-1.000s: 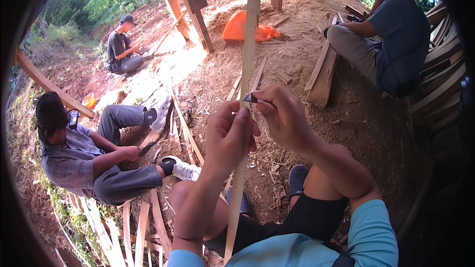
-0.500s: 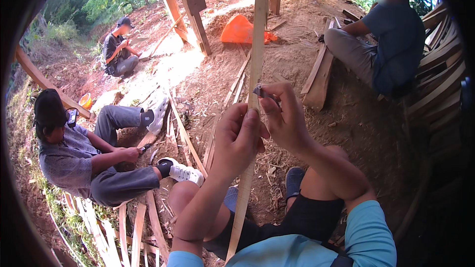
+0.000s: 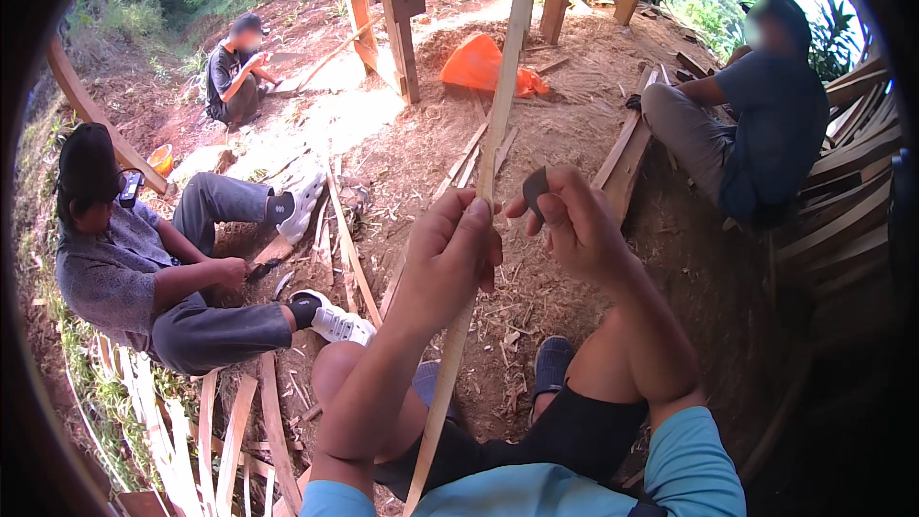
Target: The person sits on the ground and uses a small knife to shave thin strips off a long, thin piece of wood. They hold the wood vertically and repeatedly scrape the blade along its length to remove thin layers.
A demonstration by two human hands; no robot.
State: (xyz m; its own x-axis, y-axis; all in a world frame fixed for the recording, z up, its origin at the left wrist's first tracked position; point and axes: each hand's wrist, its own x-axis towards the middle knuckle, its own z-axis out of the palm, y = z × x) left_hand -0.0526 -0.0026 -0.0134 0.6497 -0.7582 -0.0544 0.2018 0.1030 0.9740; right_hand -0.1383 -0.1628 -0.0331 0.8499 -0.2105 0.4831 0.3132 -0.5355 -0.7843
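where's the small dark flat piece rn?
Head view, just right of centre: the small dark flat piece is in the right hand, to the right of the long wooden strip in the left hand.

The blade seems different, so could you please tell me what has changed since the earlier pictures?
The right hand has drawn the blade away from the strip, to the right, and turned it so its dark flat side shows. Nothing was let go: the left hand still grips the strip.
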